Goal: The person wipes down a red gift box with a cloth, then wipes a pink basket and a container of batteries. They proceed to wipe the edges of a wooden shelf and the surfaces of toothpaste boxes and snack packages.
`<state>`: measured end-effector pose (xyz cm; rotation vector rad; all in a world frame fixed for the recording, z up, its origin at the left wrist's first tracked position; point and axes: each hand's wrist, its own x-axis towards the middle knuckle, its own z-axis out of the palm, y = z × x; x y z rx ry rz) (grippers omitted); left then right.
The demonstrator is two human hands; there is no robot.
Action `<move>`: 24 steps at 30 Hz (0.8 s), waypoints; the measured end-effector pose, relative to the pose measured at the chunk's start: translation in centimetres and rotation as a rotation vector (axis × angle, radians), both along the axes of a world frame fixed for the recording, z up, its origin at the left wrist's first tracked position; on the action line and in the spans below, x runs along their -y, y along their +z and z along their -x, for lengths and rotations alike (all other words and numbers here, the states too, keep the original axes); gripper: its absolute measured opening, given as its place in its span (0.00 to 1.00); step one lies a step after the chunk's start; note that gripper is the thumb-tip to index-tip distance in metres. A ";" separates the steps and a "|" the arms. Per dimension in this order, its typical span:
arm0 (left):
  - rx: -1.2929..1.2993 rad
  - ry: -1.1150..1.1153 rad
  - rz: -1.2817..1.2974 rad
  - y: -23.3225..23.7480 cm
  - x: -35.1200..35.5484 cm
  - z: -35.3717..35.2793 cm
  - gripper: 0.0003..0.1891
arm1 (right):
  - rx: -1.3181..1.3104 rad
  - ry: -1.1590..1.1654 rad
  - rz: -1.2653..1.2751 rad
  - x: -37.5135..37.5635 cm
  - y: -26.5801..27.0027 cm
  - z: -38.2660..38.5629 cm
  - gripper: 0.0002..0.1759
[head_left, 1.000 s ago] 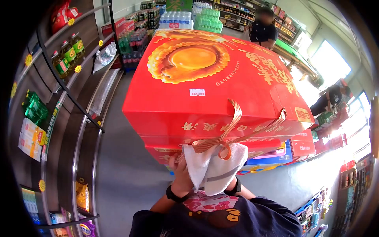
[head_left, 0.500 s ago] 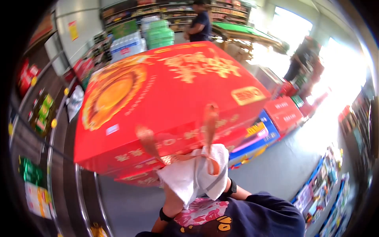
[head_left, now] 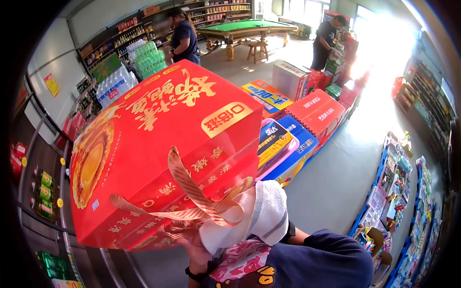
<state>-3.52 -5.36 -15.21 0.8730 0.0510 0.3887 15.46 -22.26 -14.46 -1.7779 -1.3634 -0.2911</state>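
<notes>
A stack of large red gift boxes (head_left: 158, 125) with gold lettering and an abalone picture fills the view before me. Striped pinkish ribbon handles (head_left: 189, 194) loop out from its near side. One ribbon runs over a white towel (head_left: 271, 211) with a grey stripe. That towel covers my right hand, so its fingers are hidden; only the wrist with a black band shows. My left hand (head_left: 194, 252) is at the towel's lower left, below the ribbons and close to the stack's bottom edge. Its visible fingers are apart; some are partly hidden.
Blue and red cartons (head_left: 314, 113) line the floor to the right of the boxes. Shelves with bottles (head_left: 45, 192) stand on my left. Low racks of small goods (head_left: 384, 192) are at right. Behind are a green pool table (head_left: 245, 26) and two people (head_left: 185, 38).
My view has turned right. The red boxes now sit further left and are tilted differently. My left hand has come out lower from under the towel, and the ribbons have swung over.
</notes>
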 end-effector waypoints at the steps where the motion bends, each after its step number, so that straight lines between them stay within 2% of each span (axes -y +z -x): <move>1: 0.110 -0.083 -0.077 0.1 -0.6 -1.0 0.31 | 0.003 -0.003 0.007 -0.1 0.2 -0.3 0.25; 2: 0.115 -0.091 -0.083 0.7 -0.7 -1.4 0.31 | 0.002 -0.004 0.016 0.1 0.4 -0.4 0.25; 4: -0.418 -0.079 -0.702 4.6 0.8 -2.1 0.28 | -0.037 0.009 0.025 0.3 0.4 -0.3 0.24; 5: -0.422 -0.084 -0.703 4.5 1.1 -2.4 0.28 | -0.095 0.036 0.031 0.5 0.0 -0.1 0.23; 7: -0.307 0.087 -0.496 4.3 1.3 -3.3 0.18 | -0.289 0.105 0.041 1.2 -0.7 0.1 0.21; 8: -0.334 0.223 -0.618 4.6 1.6 -3.6 0.16 | -0.463 0.152 0.049 1.8 -1.0 0.3 0.20; 9: -0.350 0.237 -0.622 4.7 1.7 -3.6 0.16 | -0.665 0.201 0.059 2.2 -1.7 0.5 0.19; 11: -0.386 0.131 -0.732 4.5 1.5 -4.5 0.16 | -1.057 0.323 0.087 3.5 -3.0 0.7 0.18; 13: -0.285 0.052 -0.738 4.4 1.7 -6.6 0.18 | -1.347 0.439 0.130 4.8 -4.0 1.0 0.16; 14: -0.260 0.000 -0.983 4.4 1.8 -7.7 0.18 | -1.447 0.491 0.148 5.6 -4.5 1.2 0.16; 15: -0.230 -0.054 -1.223 4.2 1.9 -8.7 0.18 | -1.521 0.544 0.172 6.3 -5.1 1.2 0.16; 16: -0.286 -0.132 -1.238 3.6 1.6 -9.8 0.19 | -1.557 0.580 0.199 6.7 -5.7 0.9 0.16; 17: -0.278 -0.123 -1.238 4.3 1.8 -10.5 0.19 | -1.381 0.800 0.273 6.3 -7.0 -0.2 0.19; 19: -0.068 -0.154 -1.266 6.6 2.9 -11.1 0.20 | -1.397 0.657 0.333 7.0 -7.5 -0.5 0.19; 20: 0.059 -0.145 -1.220 8.2 3.5 -11.4 0.19 | -1.387 0.499 0.155 6.5 -5.5 0.4 0.17; 21: 0.220 -0.144 -1.317 8.9 3.5 -11.6 0.17 | -1.366 0.340 -0.017 5.8 -3.4 0.8 0.15; 23: 0.405 -0.124 -1.263 10.2 3.3 -11.4 0.18 | -1.307 0.173 -0.175 4.4 -2.8 0.6 0.14; 24: 0.319 -0.092 -1.194 8.1 2.9 -10.7 0.20 | -1.289 0.103 -0.260 3.7 -3.1 0.4 0.14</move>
